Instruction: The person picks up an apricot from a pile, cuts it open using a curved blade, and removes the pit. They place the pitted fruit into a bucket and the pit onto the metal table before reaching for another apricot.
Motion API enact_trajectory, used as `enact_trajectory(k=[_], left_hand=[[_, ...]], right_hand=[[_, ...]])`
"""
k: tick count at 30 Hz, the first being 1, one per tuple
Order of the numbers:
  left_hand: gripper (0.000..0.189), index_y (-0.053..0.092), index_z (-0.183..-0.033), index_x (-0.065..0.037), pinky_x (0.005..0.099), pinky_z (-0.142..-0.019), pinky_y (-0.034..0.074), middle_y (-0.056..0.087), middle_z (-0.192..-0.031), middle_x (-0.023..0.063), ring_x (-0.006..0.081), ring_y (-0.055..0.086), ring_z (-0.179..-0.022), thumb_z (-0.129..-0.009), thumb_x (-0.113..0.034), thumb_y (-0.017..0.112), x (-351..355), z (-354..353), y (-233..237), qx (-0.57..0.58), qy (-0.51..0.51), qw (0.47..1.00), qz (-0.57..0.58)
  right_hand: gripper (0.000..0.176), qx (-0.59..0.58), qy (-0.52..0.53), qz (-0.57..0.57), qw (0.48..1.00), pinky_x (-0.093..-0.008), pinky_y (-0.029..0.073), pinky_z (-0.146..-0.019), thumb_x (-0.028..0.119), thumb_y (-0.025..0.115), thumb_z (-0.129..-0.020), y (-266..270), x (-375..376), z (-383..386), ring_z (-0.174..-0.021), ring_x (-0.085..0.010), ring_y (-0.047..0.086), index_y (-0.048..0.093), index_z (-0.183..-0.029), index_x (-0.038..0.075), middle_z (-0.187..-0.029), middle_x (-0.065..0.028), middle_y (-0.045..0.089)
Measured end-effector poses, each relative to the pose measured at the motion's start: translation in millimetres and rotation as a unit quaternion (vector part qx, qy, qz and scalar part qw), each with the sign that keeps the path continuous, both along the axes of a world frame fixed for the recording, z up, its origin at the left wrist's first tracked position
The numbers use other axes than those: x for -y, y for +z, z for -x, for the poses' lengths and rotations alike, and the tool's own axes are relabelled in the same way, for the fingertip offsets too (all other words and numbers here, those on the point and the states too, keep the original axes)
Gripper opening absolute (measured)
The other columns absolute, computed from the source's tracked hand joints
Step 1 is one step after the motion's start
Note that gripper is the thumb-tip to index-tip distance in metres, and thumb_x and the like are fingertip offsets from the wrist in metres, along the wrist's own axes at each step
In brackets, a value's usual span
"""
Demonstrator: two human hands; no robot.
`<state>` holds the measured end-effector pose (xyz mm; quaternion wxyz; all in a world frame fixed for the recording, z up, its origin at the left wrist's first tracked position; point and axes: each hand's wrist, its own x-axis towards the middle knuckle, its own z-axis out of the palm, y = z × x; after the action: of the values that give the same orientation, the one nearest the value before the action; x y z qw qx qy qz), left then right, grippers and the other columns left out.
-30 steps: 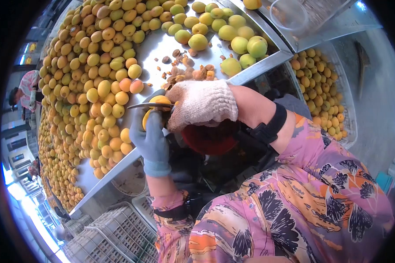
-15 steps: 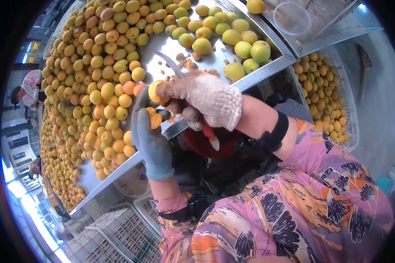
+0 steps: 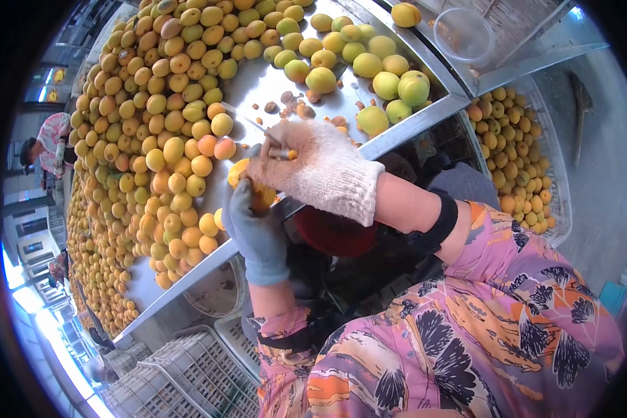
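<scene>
My left hand (image 3: pixel 256 233), in a grey glove, is closed on a yellow-orange apricot (image 3: pixel 262 197) just over the table's front edge. Against its fingers sits my right hand (image 3: pixel 317 164), in a whitish knitted glove with brown-stained fingers, curled and pressed to the fruit. A knife (image 3: pixel 283 154) is in the right hand's grip; only a little of it shows between the fingers. Another piece of yellow flesh (image 3: pixel 237 171) shows by the left fingertips. Brown pits (image 3: pixel 304 110) and small scraps lie on the metal table (image 3: pixel 247 87) beyond the hands.
A large heap of apricots (image 3: pixel 153 104) covers the table's left side; greener ones (image 3: pixel 373 120) lie at its right corner. A clear plastic bowl (image 3: pixel 463 35) stands at upper right. A crate of apricots (image 3: pixel 564 202) is on the floor. Pale crates (image 3: pixel 188 376) stand below. Another person (image 3: pixel 52 143) bends at far left.
My right hand has turned and moved down-left against the left hand. The knife's curved blade and red handle, plain before, are now mostly hidden. The apricot pieces have come lower.
</scene>
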<state>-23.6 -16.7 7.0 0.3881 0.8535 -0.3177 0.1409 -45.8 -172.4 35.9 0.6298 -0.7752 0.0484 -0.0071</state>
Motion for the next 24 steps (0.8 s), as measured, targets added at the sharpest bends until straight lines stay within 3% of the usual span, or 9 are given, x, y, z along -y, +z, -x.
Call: enact_trajectory(k=[2,9,12,14,18,20,21,23,24], left_hand=[[0.033,0.061,-0.111,0.005,0.0353,-0.086,0.051,0.064,-0.113,0.0207,0.0320,0.065,-0.101,-0.078,0.010,0.061,-9.5,-2.8,-14.1,-0.010,0.008,1.000,-0.024],[0.045,0.054,-0.123,0.003,0.0355,-0.087,0.051,0.064,-0.115,0.0190,0.0287,0.064,-0.101,-0.079,0.013,0.058,0.4,3.5,-6.2,-0.043,-0.025,0.998,-0.037],[0.056,0.048,-0.125,0.003,0.0335,-0.085,0.050,0.060,-0.116,0.0198,0.0296,0.061,-0.107,-0.077,-0.002,0.075,6.4,12.0,2.0,-0.054,0.001,0.998,-0.017],[0.047,0.041,-0.129,0.004,0.0305,-0.081,0.052,0.056,-0.123,0.0190,0.0260,0.060,-0.106,-0.090,-0.007,0.064,0.6,6.0,-20.1,-0.327,-0.045,0.901,0.281],[0.032,0.053,-0.122,0.007,0.0318,-0.083,0.052,0.063,-0.106,0.0107,0.0186,0.060,-0.092,-0.100,-0.015,0.044,-5.0,4.3,-19.5,-0.130,0.015,0.989,0.068],[0.035,0.054,-0.120,0.008,0.0294,-0.075,0.052,0.064,-0.101,0.0109,0.0172,0.060,-0.082,-0.098,-0.019,0.050,13.1,12.3,11.5,-0.487,-0.051,0.786,0.378],[0.035,0.054,-0.120,0.008,0.0294,-0.075,0.052,0.064,-0.101,0.0109,0.0172,0.060,-0.082,-0.098,-0.019,0.050,15.1,13.0,16.7,-0.488,-0.052,0.785,0.379],[0.035,0.057,-0.119,0.005,0.0289,-0.069,0.051,0.064,-0.096,0.0116,0.0154,0.058,-0.073,-0.085,0.001,0.062,17.8,15.3,21.6,-0.619,-0.037,0.648,0.442],[0.035,0.057,-0.119,0.005,0.0289,-0.069,0.051,0.064,-0.096,0.0116,0.0154,0.058,-0.073,-0.085,0.001,0.062,16.7,17.1,14.1,-0.621,-0.039,0.647,0.441]], right_hand=[[0.036,0.109,-0.136,0.073,0.982,-0.0306,0.052,-0.067,0.038,0.070,-0.085,4.6,3.5,1.0,-0.069,-0.0181,0.064,0.064,-0.093,0.003,-0.071,-0.0086,0.061],[0.018,-0.010,-0.059,-0.010,0.998,-0.0289,0.051,-0.074,0.023,0.066,-0.084,1.1,0.4,-4.0,-0.076,-0.0145,0.064,0.067,-0.087,0.005,-0.078,-0.0079,0.066],[0.017,-0.017,-0.063,-0.054,0.996,-0.0291,0.050,-0.073,0.022,0.066,-0.084,4.3,-2.4,-1.8,-0.076,-0.0138,0.063,0.067,-0.087,0.004,-0.077,-0.0075,0.066],[0.015,-0.034,-0.005,-0.053,0.998,-0.0287,0.051,-0.072,0.019,0.065,-0.085,5.1,2.2,-4.8,-0.075,-0.0129,0.063,0.066,-0.089,0.004,-0.078,-0.0077,0.066],[0.013,0.039,0.028,-0.049,0.998,-0.0258,0.050,-0.069,0.015,0.062,-0.087,5.5,16.8,-11.5,-0.072,-0.0103,0.061,0.066,-0.091,0.004,-0.078,-0.0066,0.065],[0.009,0.035,-0.092,-0.367,0.925,-0.0231,0.049,-0.060,0.011,0.062,-0.088,21.3,27.4,-8.4,-0.064,-0.0099,0.060,0.065,-0.091,0.003,-0.077,-0.0054,0.064],[0.015,0.043,-0.149,-0.417,0.896,-0.0230,0.045,-0.050,0.018,0.062,-0.091,24.0,27.5,-11.3,-0.054,-0.0110,0.056,0.065,-0.090,0.002,-0.070,-0.0044,0.061],[0.021,0.092,-0.147,-0.425,0.888,-0.0243,0.043,-0.046,0.022,0.061,-0.093,25.0,33.7,-4.1,-0.049,-0.0117,0.053,0.064,-0.092,0.002,-0.066,-0.0040,0.060],[0.026,0.141,-0.144,-0.434,0.878,-0.0255,0.040,-0.042,0.027,0.060,-0.095,26.1,35.5,-0.5,-0.045,-0.0125,0.050,0.064,-0.093,0.002,-0.062,-0.0035,0.058]])
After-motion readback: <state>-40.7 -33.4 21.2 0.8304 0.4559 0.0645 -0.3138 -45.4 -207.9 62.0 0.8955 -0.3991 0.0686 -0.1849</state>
